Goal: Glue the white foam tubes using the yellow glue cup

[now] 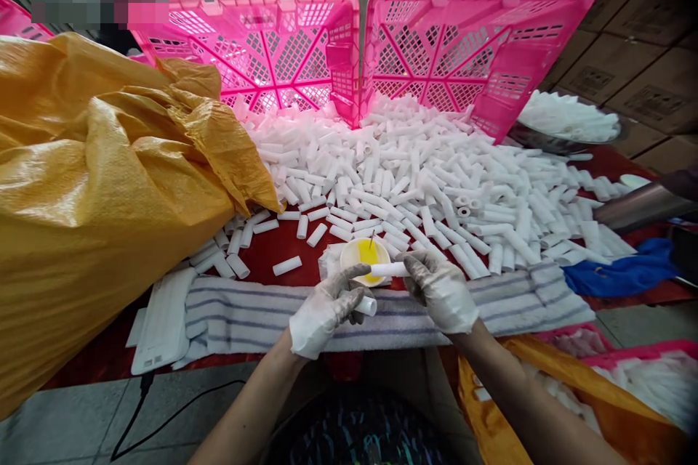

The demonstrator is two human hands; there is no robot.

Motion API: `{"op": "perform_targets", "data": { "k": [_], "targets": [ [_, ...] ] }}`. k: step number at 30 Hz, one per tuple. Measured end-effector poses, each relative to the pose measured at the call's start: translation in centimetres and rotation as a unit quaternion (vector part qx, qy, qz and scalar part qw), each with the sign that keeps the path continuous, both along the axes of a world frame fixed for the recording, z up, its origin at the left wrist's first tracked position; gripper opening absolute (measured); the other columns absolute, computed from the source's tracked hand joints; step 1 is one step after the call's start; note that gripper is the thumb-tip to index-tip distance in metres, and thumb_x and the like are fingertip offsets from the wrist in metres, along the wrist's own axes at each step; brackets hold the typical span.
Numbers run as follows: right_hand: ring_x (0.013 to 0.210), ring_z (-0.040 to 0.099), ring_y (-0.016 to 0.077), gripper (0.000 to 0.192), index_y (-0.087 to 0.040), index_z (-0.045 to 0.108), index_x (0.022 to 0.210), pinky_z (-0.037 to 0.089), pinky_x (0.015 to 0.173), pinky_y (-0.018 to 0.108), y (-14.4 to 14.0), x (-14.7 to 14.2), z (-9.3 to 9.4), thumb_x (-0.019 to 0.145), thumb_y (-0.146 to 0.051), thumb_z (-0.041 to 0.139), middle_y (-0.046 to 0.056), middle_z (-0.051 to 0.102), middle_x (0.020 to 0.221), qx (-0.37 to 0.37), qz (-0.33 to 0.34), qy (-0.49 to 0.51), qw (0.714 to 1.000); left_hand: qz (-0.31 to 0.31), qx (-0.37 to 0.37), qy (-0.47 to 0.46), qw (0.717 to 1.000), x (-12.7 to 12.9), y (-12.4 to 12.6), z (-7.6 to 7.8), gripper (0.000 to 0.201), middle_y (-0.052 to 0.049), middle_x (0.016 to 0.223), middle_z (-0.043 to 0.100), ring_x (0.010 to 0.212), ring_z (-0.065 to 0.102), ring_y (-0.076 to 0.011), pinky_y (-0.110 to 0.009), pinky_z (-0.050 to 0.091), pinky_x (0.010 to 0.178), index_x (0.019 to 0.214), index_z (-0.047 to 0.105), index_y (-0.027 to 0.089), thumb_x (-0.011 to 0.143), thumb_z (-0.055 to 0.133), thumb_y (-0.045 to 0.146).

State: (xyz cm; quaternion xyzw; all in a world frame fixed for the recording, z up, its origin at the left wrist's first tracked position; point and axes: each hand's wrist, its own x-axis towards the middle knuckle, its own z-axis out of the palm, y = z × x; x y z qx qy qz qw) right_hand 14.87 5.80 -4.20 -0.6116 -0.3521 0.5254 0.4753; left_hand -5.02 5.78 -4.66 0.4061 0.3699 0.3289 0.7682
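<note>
- Here, the left hand [326, 309], wearing a soiled white glove, is curling its fingers around a short white cylindrical tube [366, 304], whose open end is showing just right of the thumb.
- The right hand [440, 290], gloved likewise, is pinching a second white cylindrical tube [388, 269] at its right end; this tube is lying level, pointing left towards a small round white cup of yellow liquid [365, 255].
- A thin stick is standing tilted in that cup, which is sitting just beyond both hands.
- Both hands are hovering above a grey-striped white cloth [248, 312] that is covering the near edge of the red-topped counter [283, 240].
- A broad heap of loose white tubes [430, 174] is spreading across the counter behind the cup.
- Two pink plastic lattice crates [469, 51] are standing on edge behind the heap.
- A large yellow woven sack [92, 189] is bulging at the left, overhanging the counter.
- A crumpled blue cloth [622, 272] is lying at the right, near a metal cylinder [638, 207].
- A metal bowl of further white tubes [567, 120] is resting beyond the right crate.
</note>
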Motion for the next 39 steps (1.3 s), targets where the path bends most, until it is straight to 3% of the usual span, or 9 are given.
{"op": "perform_targets", "data": {
  "k": [4,10,18,26,30,34,36,37,39],
  "targets": [
    [0.038,0.030,0.0051,0.052,-0.016,0.057,0.084,0.020,0.035,0.019,0.0,-0.3,0.1,0.064,-0.063,0.067,-0.006,0.040,0.046,-0.010,-0.004,0.007,1.000,-0.010,-0.012,-0.022,1.000,0.6,-0.1,-0.1,0.062,-0.003,0.078,0.057,0.060,0.049,-0.0090,-0.022,0.037,0.054,0.123,0.053,0.015,0.073,0.069,0.047],
    [0.035,0.028,0.0046,0.048,-0.018,0.049,0.071,0.020,0.033,0.018,-0.1,-0.5,0.7,0.064,-0.062,0.067,-0.007,0.037,0.042,-0.037,-0.001,0.023,0.999,0.026,0.046,0.105,0.993,1.8,-0.7,0.2,0.043,-0.005,0.079,0.064,0.066,0.055,-0.0117,-0.024,0.044,0.063,0.105,0.062,0.013,0.074,0.069,0.041],
    [0.037,0.028,0.0048,0.046,-0.017,0.059,0.086,0.019,0.035,0.017,-0.8,1.2,0.9,0.074,-0.062,0.059,-0.006,0.037,0.045,0.013,-0.017,0.023,1.000,0.064,0.021,0.073,0.995,0.9,-0.1,0.7,0.040,-0.005,0.082,0.066,0.076,0.061,-0.0125,-0.024,0.048,0.073,0.110,0.061,0.015,0.075,0.071,0.032],
    [0.044,0.037,0.0056,0.048,-0.016,0.062,0.083,0.029,0.038,0.018,-1.5,0.7,1.1,0.067,-0.061,0.066,-0.003,0.045,0.055,0.011,-0.013,-0.014,1.000,0.073,0.122,0.150,0.978,1.3,-0.7,1.3,0.040,-0.006,0.106,0.066,0.092,0.063,-0.0180,-0.030,0.052,0.083,0.110,0.063,0.018,0.073,0.071,0.032],
    [0.044,0.038,0.0055,0.047,-0.015,0.063,0.084,0.030,0.040,0.018,-1.5,0.9,1.2,0.069,-0.060,0.066,-0.003,0.047,0.055,0.032,-0.014,-0.044,0.998,0.058,0.132,0.173,0.974,1.4,-0.8,1.8,0.038,-0.005,0.102,0.067,0.085,0.063,-0.0156,-0.027,0.053,0.078,0.110,0.064,0.018,0.075,0.069,0.033],
    [0.042,0.038,0.0066,0.044,-0.017,0.061,0.087,0.028,0.039,0.019,-1.7,0.9,0.9,0.079,-0.059,0.054,-0.003,0.045,0.053,0.018,0.051,-0.063,0.997,0.029,0.137,0.178,0.974,1.2,-0.8,2.1,0.040,-0.003,0.087,0.066,0.072,0.060,-0.0120,-0.023,0.050,0.066,0.111,0.061,0.015,0.077,0.066,0.034],
    [0.049,0.046,0.0087,0.036,-0.016,0.061,0.089,0.034,0.044,0.021,-2.2,0.8,1.0,0.084,-0.051,0.052,0.000,0.054,0.061,0.107,0.074,-0.168,0.977,0.003,0.130,0.203,0.971,1.0,-0.7,1.8,0.037,-0.001,0.071,0.061,0.057,0.053,-0.0097,-0.021,0.045,0.054,0.104,0.061,0.014,0.082,0.058,0.043],
    [0.053,0.049,0.0095,0.031,-0.016,0.061,0.086,0.035,0.048,0.022,-2.6,0.7,1.1,0.086,-0.046,0.052,0.001,0.056,0.064,0.185,0.095,-0.250,0.946,-0.015,0.121,0.224,0.967,0.9,-0.5,1.5,0.039,0.001,0.062,0.056,0.050,0.048,-0.0089,-0.020,0.041,0.048,0.095,0.062,0.013,0.084,0.051,0.049],
    [0.055,0.047,0.0105,0.029,-0.017,0.059,0.072,0.033,0.052,0.024,-3.2,0.4,1.4,0.088,-0.039,0.049,0.002,0.055,0.061,0.344,0.146,-0.423,0.826,-0.057,0.122,0.269,0.954,1.0,-0.4,1.0,0.053,0.002,0.050,0.047,0.040,0.038,-0.0081,-0.021,0.033,0.040,0.069,0.058,0.013,0.088,0.035,0.058]
  ]
}}
